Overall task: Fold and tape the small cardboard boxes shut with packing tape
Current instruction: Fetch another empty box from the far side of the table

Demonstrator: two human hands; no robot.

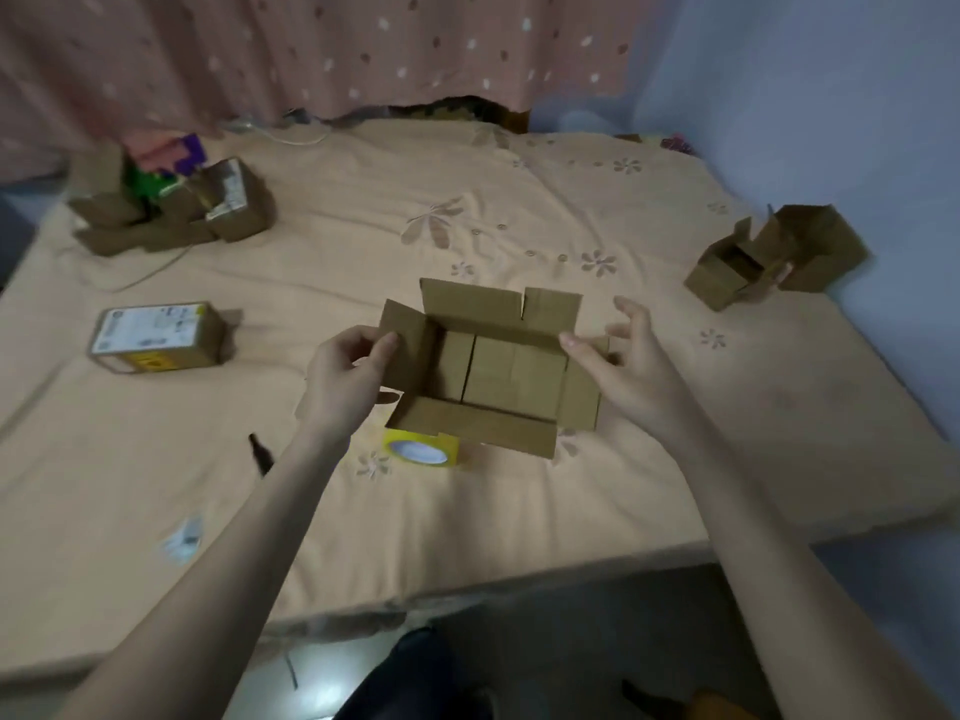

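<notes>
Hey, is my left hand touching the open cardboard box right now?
Touching. The head view shows the left hand pinching the open cardboard box's left end flap, thumb lying on the flap's face.

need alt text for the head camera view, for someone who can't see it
A person's left hand grips the left flap of an open cardboard box over a bed while the right hand, fingers spread, touches its right side. A yellow tape roll lies just below the box; more small boxes sit at the bed's left and right edges.
</notes>
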